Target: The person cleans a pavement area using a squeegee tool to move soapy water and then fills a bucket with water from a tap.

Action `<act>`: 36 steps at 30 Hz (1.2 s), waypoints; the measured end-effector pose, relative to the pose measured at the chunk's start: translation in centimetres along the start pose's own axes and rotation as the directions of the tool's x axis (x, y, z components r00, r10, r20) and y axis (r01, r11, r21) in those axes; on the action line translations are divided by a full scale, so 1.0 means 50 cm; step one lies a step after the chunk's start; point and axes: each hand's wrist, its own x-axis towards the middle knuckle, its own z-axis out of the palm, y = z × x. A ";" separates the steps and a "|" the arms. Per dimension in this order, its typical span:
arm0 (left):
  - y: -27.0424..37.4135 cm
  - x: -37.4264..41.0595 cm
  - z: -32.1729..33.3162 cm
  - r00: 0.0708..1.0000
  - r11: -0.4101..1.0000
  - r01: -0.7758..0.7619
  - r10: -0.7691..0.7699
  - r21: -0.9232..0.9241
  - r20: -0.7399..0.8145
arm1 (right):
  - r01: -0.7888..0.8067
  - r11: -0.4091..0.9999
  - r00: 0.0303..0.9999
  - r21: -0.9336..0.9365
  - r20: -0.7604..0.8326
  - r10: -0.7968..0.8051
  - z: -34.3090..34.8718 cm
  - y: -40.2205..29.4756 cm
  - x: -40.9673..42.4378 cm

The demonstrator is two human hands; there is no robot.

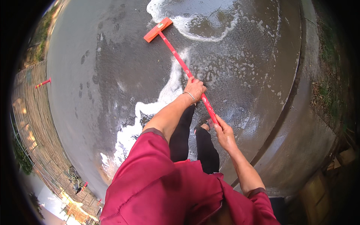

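A broom-like floor tool has a flat orange head [158,29] and a long red handle [177,57] with pale markings. Its head rests on the wet dark pavement [126,62], just left of a foamy puddle [208,25]. Around the middle of the handle my left hand [194,88] is closed, with a bracelet at the wrist. My right hand [225,134] grips the handle near its lower end, thumb and fingers lying along it. The underside of the head and its bristles or blade are hidden. White foam [161,98] runs in a jagged line from the handle down to the left.
A concrete curb [309,50] with grass [327,92] beyond it runs along the right. At the far left stand a red and yellow post [43,83], a fence [36,107] and a bicycle [74,178]. My feet stand on wet ground below the handle.
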 end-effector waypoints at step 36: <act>0.381 0.066 0.090 0.819 0.840 -0.539 0.539 -0.058 0.199 | -0.219 0.807 0.878 0.549 -0.251 0.409 -0.095 0.224 -0.276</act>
